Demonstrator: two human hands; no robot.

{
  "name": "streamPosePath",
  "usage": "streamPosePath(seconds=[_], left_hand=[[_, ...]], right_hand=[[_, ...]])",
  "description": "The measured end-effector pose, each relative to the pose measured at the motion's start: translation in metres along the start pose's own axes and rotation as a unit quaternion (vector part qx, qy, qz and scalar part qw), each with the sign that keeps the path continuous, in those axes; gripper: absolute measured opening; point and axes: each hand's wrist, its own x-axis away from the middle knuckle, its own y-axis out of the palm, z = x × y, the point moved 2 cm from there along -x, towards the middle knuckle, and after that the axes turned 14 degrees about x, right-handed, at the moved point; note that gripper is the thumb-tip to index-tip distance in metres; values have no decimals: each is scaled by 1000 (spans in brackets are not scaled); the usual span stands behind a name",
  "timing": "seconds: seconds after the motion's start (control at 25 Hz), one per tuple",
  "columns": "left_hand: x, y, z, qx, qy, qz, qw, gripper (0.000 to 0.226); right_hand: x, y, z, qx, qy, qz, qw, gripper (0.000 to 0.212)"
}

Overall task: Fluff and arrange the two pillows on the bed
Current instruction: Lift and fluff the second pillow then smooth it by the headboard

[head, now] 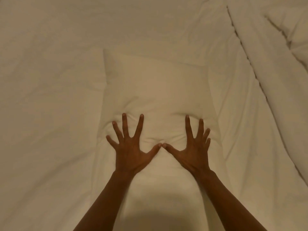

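One white pillow lies lengthwise on the bed in the middle of the head view, its far end pointing away from me. My left hand and my right hand both press flat on its near half, fingers spread wide, thumb tips touching at the centre. The fabric dents and creases under my palms and fingertips. Neither hand grips anything. A second pillow is not visible in this view.
A wrinkled white sheet covers the bed all around the pillow. A rumpled white duvet is bunched along the right side, its folded edge running diagonally from top centre to lower right.
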Motion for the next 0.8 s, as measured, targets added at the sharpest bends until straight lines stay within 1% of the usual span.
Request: streamPosePath(seconds=[0.12, 0.24, 0.4, 0.52, 0.6, 0.68, 0.8], left_hand=[[0, 0, -7, 36, 27, -6, 999, 112], [-2, 1, -7, 32, 28, -17, 999, 115], [-2, 0, -7, 33, 30, -17, 999, 114], [1, 3, -5, 31, 8, 9, 999, 110], [-1, 6, -2, 21, -31, 27, 999, 108], [-3, 9, 3, 4, -59, 29, 998, 107], [-3, 11, 6, -30, -68, 35, 997, 105]], right_hand=[[-4, 0, 1, -4, -15, -9, 1000, 126], [-5, -1, 1, 11, -16, -12, 1000, 124], [-2, -1, 0, 37, -23, 11, 999, 119], [0, 3, 1, 52, -20, 35, 998, 116], [0, 7, 3, 57, -22, 50, 997, 114], [-2, 11, 4, 64, -21, 63, 996, 111], [-5, 18, 4, 76, -15, 81, 994, 107]])
